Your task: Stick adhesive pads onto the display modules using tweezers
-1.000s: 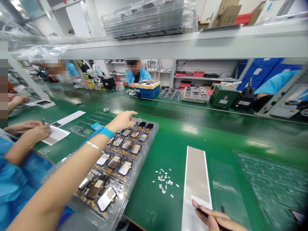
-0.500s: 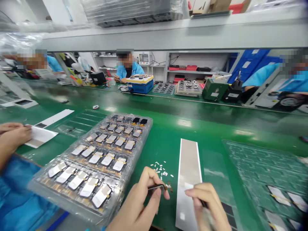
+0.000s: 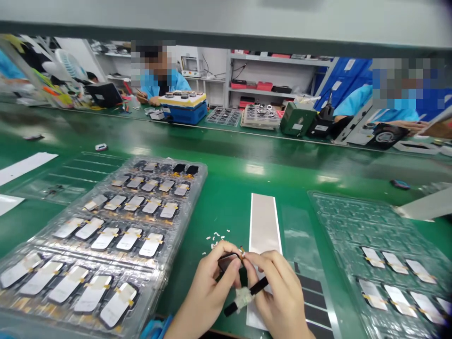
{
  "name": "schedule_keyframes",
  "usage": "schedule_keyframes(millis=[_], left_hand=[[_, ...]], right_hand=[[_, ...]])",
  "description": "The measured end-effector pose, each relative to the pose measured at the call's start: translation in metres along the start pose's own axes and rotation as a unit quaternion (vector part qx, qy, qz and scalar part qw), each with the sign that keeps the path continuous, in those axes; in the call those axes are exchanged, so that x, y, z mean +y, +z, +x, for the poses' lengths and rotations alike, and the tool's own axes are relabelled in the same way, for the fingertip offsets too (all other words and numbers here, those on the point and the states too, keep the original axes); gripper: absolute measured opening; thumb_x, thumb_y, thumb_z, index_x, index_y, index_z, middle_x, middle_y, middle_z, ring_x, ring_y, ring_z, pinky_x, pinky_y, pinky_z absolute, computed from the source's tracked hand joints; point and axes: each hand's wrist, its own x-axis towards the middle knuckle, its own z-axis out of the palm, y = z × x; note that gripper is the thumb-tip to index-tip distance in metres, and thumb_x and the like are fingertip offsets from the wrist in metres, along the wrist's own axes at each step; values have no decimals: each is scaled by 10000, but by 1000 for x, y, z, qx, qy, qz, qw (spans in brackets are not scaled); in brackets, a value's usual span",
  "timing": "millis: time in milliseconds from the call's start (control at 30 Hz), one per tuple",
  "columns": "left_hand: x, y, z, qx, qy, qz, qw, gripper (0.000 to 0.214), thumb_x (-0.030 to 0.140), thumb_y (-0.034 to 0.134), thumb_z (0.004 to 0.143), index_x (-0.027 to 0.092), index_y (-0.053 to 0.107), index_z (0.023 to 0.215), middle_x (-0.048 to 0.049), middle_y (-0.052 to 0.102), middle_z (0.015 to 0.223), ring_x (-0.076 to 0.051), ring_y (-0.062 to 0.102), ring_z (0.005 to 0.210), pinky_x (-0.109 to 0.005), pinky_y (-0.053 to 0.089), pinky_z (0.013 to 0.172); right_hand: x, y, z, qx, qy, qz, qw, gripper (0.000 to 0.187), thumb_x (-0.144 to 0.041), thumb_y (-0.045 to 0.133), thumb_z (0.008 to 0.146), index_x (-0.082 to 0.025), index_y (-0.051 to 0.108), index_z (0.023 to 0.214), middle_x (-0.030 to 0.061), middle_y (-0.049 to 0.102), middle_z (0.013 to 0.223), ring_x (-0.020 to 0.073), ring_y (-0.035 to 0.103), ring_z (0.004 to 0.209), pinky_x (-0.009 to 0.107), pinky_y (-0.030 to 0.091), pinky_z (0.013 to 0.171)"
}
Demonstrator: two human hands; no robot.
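My left hand (image 3: 213,278) is closed round a small dark display screen (image 3: 228,262), its edge pinched between thumb and fingers. A short orange-brown flex cable (image 3: 242,252) sticks out at the screen's right end. There the fingertips of my right hand (image 3: 277,287) meet it, closed in a pinch; what lies right between them is too small to make out. My right hand also carries a black stick-like tool (image 3: 259,286) wrapped with whitish tape, slanting down to the left below the palm. Tiny white scraps (image 3: 215,238) lie just beyond my left hand.
A clear tray (image 3: 201,188) of display modules stands left; another clear tray (image 3: 325,212) holding several modules lies right. Between them are a beige-and-white sheet (image 3: 265,216) and a film with black strips (image 3: 314,301). Across the bench, a co-worker (image 3: 162,80) sits behind a blue box (image 3: 185,113).
My right hand has moved left from the sheet to the screen's cable end, and both hands now meet. The view has turned right and down; the neighbour's hands at left are out of view.
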Motion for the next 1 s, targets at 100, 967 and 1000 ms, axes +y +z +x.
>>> schedule_keyframes(millis=[100,967,1000], left_hand=[[-2,0,-1,1,1,6,1000,271,476,551,977,209,598,970,-6,601,730,-131,570,599,-211,447,565],[21,2,-19,-125,69,187,972,159,74,570,733,213,643,763,9,704,693,-128,602,612,-179,430,579],[22,1,-20,-127,61,175,974,158,76,564,752,213,637,782,8,706,716,-128,608,629,-178,436,592]], right_hand=[[0,1,-1,-8,-3,-8,1000,189,-83,577,937,-156,618,1107,45,609,815,154,567,673,288,454,602],[4,-10,52,-154,254,129,946,211,-258,589,905,-200,566,704,-32,490,669,113,437,619,249,311,586],[6,-5,52,-162,269,140,939,194,-231,582,885,-197,568,694,-27,508,676,117,448,631,252,316,599]])
